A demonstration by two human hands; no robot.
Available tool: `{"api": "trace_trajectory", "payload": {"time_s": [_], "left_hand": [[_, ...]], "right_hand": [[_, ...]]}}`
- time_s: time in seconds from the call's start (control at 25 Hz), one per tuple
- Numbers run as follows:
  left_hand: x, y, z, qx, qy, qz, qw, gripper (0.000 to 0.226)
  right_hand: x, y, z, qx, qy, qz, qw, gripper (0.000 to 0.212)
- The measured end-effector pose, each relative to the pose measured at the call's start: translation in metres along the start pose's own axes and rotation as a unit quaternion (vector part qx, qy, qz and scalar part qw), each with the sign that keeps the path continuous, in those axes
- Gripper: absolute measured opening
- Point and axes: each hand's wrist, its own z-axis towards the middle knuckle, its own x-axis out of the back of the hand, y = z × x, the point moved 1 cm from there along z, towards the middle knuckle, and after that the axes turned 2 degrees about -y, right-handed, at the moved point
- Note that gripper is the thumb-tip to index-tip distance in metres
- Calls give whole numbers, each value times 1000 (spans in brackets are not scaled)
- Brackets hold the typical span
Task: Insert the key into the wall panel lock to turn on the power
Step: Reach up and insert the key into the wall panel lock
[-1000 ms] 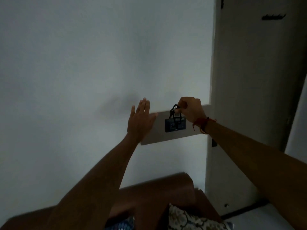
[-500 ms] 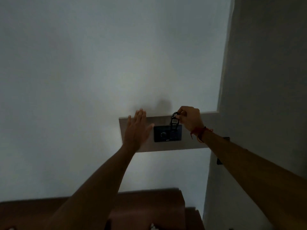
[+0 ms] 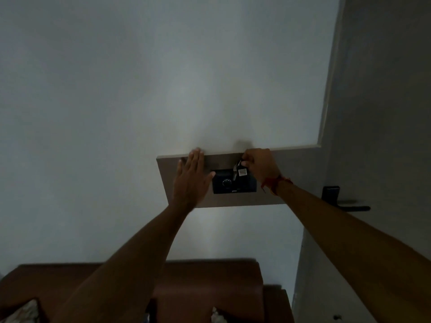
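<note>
**Two hands at the panel, key not yet in**

Two hands are up at the wooden wall panel (image 3: 184,201) in a dim room. The left hand (image 3: 190,180) lies flat and wide open against the panel, fingers together, just left of the dark switch box (image 3: 234,186) and touching its edge at the thumb. The right hand (image 3: 258,167) is pinched narrow around the top of the key bunch (image 3: 238,171), which hangs down over the upper face of the box, near a round dial (image 3: 226,183).

The step in hand looks like lining up the key; whether its tip has entered a slot is too dark to tell. The next move likely calls for steadying the dangling bunch, finding the slot by feel, and pushing straight in.

No containers show here. A door handle (image 3: 345,207) sits well off to the right.
</note>
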Motion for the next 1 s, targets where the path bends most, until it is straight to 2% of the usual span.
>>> {"api": "trace_trajectory", "payload": {"time_s": [0.16, 0.4, 0.6, 0.88, 1.0], "left_hand": [[-12, -7, -1, -10, 23, -8, 1000, 77], [-19, -7, -2, -10, 48, -38, 998, 76], [-17, -7, -3, -5, 39, -36, 999, 75], [-19, -5, -3, -3, 51, -36, 998, 76], [-19, -5, -4, -2, 51, -40, 998, 76]], "right_hand": [[-16, 10, 0, -30, -17, -34, 999, 3], [3, -1, 18, 23, 83, 6, 996, 3], [-8, 0, 15, 20, 73, -14, 997, 2], [-24, 11, -5, 21, 46, -72, 996, 28], [-25, 10, -5, 22, 53, -75, 996, 23]]}}
